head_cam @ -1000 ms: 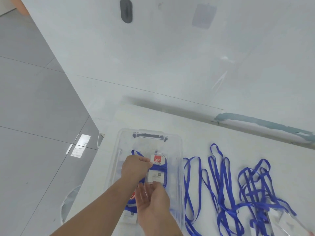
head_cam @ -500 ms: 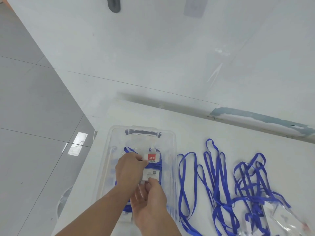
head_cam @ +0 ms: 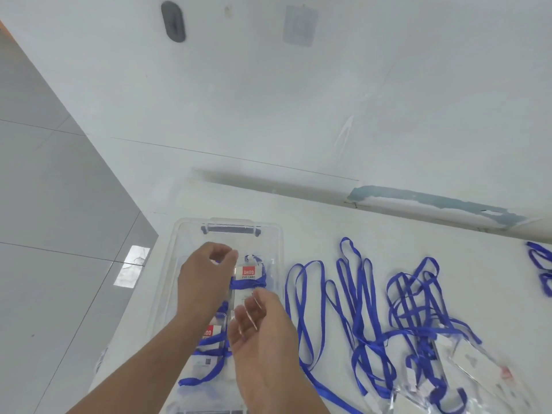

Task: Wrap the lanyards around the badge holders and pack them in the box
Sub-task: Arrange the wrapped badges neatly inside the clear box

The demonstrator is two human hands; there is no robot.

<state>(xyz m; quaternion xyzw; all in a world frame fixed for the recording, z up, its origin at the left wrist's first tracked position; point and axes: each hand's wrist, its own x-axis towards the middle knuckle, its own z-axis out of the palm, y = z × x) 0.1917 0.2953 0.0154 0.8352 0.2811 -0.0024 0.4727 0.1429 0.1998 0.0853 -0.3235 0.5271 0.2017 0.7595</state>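
Note:
A clear plastic box (head_cam: 276,234) with a grey handle stands on the white table. Inside it lies a badge holder (head_cam: 249,277) with a red label, its blue lanyard wound across its middle. A second wrapped badge holder (head_cam: 213,343) lies nearer to me in the box. My left hand (head_cam: 204,282) hovers over the box just left of the far holder, fingers loosely curled and holding nothing. My right hand (head_cam: 260,324) is palm up just below that holder, fingers relaxed and apart from it.
Several loose blue lanyards (head_cam: 358,297) sprawl on the table right of the box, with clear badge holders (head_cam: 478,366) at the lower right. More blue lanyard (head_cam: 540,264) shows at the right edge. The table's left edge drops to a grey tiled floor (head_cam: 59,234).
Both hands were holding the wrapped badge holder in the box. They have now let go and pulled slightly away, leaving it lying in the box.

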